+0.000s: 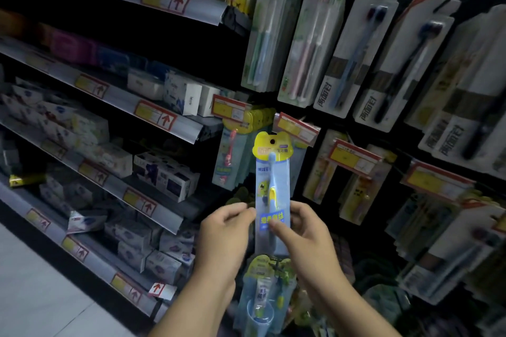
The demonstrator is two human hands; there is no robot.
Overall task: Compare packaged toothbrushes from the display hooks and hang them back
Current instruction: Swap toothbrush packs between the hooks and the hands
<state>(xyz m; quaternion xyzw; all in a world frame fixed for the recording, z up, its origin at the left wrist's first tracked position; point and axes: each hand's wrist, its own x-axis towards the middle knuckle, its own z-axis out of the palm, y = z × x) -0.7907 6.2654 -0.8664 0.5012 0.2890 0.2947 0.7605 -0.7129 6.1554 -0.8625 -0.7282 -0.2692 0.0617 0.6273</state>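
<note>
A person holds a yellow-topped toothbrush pack (272, 189) upright, the left hand (227, 230) pinching its left edge and the right hand (304, 230) its right, before dim rows of hanging packs (336, 44), shelves of boxes (153, 172) alongside.

The toothbrush pack (272, 186) is a glossy clear plastic blister over printed card, with a yellow card header. The hanging packs (356, 49) show shiny plastic fronts on matt white card. The cartons (164, 178) look like smooth printed cardboard. The floor (32, 282) is pale, smooth tile with a faint sheen.
</note>
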